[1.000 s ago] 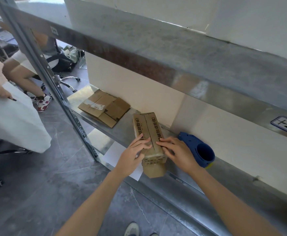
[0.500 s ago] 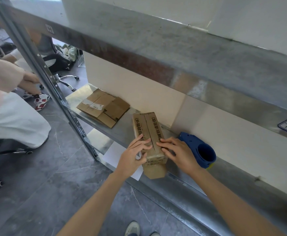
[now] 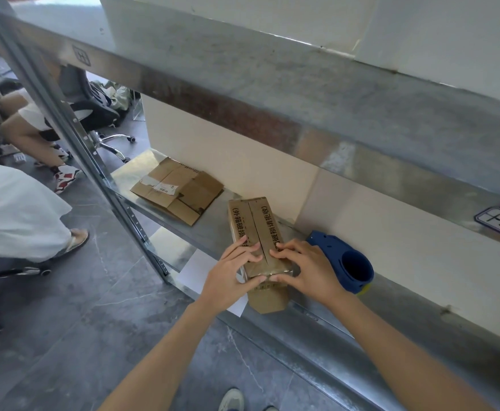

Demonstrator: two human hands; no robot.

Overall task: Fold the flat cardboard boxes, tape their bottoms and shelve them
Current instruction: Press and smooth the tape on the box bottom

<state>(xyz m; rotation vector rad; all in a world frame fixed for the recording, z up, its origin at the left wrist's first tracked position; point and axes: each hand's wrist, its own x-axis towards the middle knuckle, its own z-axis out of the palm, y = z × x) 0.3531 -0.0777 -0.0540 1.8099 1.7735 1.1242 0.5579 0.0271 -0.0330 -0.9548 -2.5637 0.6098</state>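
Note:
A folded brown cardboard box (image 3: 254, 221) with black printed characters lies on the metal shelf (image 3: 213, 232), its near end sticking out past the shelf's front edge. Its two top flaps meet in a centre seam, with clear tape over the near end. My left hand (image 3: 231, 277) presses on the left flap and my right hand (image 3: 305, 269) on the right flap, thumbs over the near edge. A blue tape dispenser (image 3: 346, 262) rests on the shelf just right of my right hand. A flat cardboard box (image 3: 180, 189) lies further left on the same shelf.
An upper metal shelf (image 3: 302, 93) overhangs the work area. A slotted upright post (image 3: 73, 134) stands at left. A white paper sheet (image 3: 195, 271) lies on the lower level. Seated people on wheeled office chairs (image 3: 100, 114) occupy the left floor. My shoes (image 3: 232, 400) show below.
My hands have slid toward the near end of the box, thumbs now wrapping its front edge. The person in white at left has shifted away.

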